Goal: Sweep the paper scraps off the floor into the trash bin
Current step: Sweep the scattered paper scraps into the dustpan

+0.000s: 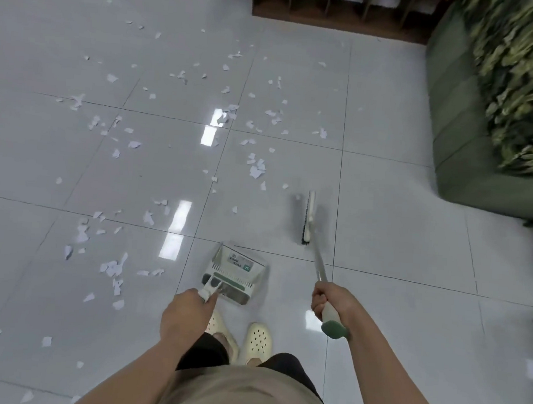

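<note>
The left hand (185, 313) grips the handle of the white plastic dustpan (233, 275); the right hand (331, 301) grips the long metal broom (308, 219) near its green end. The white paper scraps (256, 169) lie scattered on the glossy tile floor (398, 242), mostly far and left. I see no trash bin. A fast stroke may blow these light scraps away from the dustpan.

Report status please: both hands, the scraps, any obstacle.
Left hand grips dustpan handle; right hand grips broom. Paper scraps scattered, unswept. Green sofa right.
</note>
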`<state>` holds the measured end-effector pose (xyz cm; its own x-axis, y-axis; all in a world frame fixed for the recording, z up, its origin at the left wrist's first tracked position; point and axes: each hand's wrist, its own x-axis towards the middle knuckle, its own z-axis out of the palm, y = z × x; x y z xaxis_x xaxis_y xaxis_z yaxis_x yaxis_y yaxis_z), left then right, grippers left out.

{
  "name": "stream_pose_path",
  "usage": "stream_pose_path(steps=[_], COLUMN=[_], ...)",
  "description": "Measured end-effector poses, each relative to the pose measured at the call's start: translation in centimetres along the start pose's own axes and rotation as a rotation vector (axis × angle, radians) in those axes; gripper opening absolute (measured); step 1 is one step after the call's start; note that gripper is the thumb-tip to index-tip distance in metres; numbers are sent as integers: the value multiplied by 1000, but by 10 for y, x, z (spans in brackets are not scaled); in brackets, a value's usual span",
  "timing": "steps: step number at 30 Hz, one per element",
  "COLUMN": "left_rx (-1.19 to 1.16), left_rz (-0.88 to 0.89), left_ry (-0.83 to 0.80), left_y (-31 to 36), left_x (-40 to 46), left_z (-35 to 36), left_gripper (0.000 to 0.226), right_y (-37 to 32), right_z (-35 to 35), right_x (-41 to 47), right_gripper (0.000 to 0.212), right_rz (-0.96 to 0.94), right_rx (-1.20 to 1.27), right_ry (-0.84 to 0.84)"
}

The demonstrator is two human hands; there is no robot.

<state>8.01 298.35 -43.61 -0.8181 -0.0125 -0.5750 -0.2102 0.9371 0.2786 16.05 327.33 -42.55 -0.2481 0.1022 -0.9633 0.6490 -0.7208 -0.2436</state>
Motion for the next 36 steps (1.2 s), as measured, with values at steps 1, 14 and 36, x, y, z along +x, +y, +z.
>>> stream_pose_path(steps=[1,14,36], left_rx=[7,-32,-141], left_rz=[13,55,-127], left_ry=[-6,-39,97], left_y=[2,-21,-90], left_x=[2,61,119], left_z=[0,-53,-118], left_gripper=[50,49,55], right_y=[1,-29,-35], right_z=[-4,55,329], right_x=[-2,25,50], right_gripper=[12,11,13], right_rz=[-16,4,63], right_rx=[6,-3,-534], right_ry=[27,164,-222])
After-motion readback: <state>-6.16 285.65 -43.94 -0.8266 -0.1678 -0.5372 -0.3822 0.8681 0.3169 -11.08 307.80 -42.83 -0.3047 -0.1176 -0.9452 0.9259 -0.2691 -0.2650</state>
